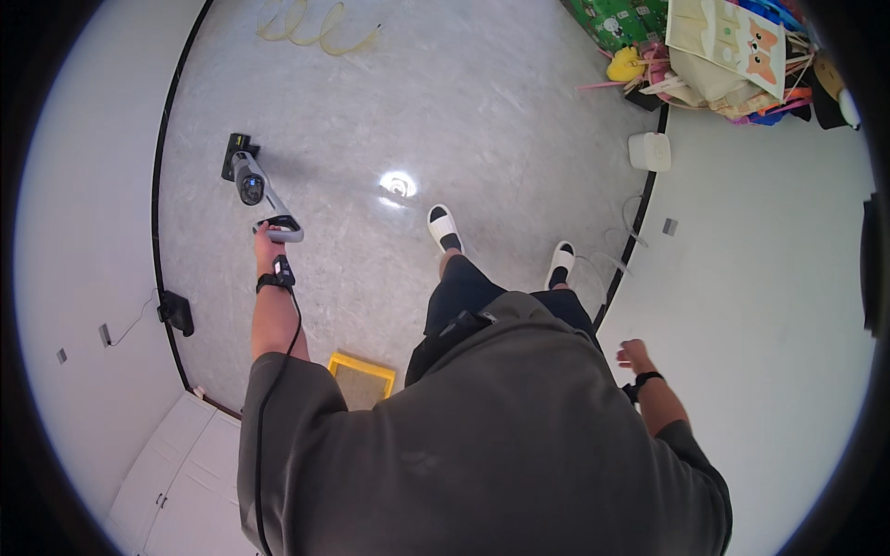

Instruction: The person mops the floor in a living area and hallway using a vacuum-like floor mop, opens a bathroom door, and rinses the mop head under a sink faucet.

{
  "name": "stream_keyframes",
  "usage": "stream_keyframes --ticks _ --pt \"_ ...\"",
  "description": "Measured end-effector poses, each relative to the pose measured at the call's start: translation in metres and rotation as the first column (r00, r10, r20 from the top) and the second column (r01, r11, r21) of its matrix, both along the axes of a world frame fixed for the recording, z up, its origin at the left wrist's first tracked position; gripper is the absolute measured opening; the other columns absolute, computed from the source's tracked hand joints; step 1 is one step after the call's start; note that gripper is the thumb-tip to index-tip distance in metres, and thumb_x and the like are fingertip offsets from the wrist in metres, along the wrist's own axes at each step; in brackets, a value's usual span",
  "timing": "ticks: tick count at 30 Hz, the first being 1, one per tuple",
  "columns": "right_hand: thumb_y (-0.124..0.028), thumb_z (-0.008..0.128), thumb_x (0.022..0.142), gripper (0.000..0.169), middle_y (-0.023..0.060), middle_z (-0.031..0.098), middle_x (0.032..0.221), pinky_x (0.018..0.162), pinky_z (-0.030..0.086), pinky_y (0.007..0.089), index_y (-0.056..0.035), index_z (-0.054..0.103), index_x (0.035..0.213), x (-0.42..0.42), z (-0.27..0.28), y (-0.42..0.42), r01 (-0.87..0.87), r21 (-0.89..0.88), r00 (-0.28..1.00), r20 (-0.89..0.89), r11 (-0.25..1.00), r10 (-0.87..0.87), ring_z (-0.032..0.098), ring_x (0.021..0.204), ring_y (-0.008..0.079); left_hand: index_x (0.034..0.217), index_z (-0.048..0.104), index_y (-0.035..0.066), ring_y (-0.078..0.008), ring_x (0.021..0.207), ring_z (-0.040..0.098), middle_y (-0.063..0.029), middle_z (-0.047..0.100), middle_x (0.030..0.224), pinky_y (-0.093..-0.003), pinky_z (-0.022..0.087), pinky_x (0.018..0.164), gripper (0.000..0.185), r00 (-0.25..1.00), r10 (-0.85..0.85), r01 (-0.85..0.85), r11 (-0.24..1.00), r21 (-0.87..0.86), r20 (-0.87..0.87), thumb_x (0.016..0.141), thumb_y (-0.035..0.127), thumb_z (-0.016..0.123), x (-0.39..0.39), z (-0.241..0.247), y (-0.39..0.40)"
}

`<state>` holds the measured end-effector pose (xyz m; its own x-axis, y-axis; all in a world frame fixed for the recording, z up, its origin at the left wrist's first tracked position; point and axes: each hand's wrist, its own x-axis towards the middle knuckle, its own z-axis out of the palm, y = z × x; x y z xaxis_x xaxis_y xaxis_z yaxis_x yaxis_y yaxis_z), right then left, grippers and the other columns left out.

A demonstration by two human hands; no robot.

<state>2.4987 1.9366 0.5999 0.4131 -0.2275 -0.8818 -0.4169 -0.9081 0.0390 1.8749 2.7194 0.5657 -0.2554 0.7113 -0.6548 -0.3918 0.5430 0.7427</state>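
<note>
My left hand grips the looped handle of a grey and black upright floor cleaner. The cleaner leans away from me, and its black head rests on the grey floor near the left wall. A small display glows on its body. At my right side, my right hand hangs beside the pale wall with its fingers partly curled; no object shows in it. Both wrists wear black straps, and a black cable runs from the left one along my arm.
A yellow frame lies near my left side. Coiled clear tubing is on the floor ahead. A white bin and heaped bags stand right. A black device sits by the left wall; white cabinets are behind it.
</note>
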Motion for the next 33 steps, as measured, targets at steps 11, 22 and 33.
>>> stream_keyframes --ticks 11,22,33 --pt "-0.028 0.057 0.092 0.033 0.0083 0.068 0.093 0.067 0.053 0.0315 -0.0042 0.059 0.115 0.024 0.0 0.16 -0.133 0.578 0.98 -0.047 0.805 0.195 0.066 0.083 0.0172 0.085 0.054 0.004 -0.0217 0.08 0.057 -0.0084 0.056 0.081 -0.0341 0.048 0.077 0.015 0.964 -0.264 0.257 0.951 -0.171 -0.018 0.091 0.016 0.061 0.04 -0.027 -0.22" --pt "-0.02 0.052 0.09 0.027 0.0117 0.067 0.088 0.061 0.053 0.0334 -0.0006 0.059 0.108 0.114 -0.092 0.081 -0.196 0.58 0.978 0.055 0.791 0.202 0.067 0.075 0.0201 0.075 0.058 0.007 -0.0168 0.058 0.056 -0.004 0.057 0.066 -0.0303 0.041 0.054 0.03 0.752 -0.607 0.357 0.703 -0.615 -0.257 0.09 0.032 0.064 0.034 0.152 -0.557" --pt "-0.021 0.051 0.088 0.021 0.0113 0.066 0.081 0.059 0.054 0.0378 -0.002 0.059 0.094 0.111 -0.093 -0.062 0.002 0.319 0.998 -0.062 0.948 0.018 0.066 0.068 0.0226 0.063 0.057 0.001 -0.0151 0.04 0.05 -0.0038 0.05 0.051 -0.0322 0.04 0.038 0.054 0.146 -0.757 0.272 0.649 -0.71 -0.637 0.078 0.049 0.076 -0.046 0.216 -0.501"
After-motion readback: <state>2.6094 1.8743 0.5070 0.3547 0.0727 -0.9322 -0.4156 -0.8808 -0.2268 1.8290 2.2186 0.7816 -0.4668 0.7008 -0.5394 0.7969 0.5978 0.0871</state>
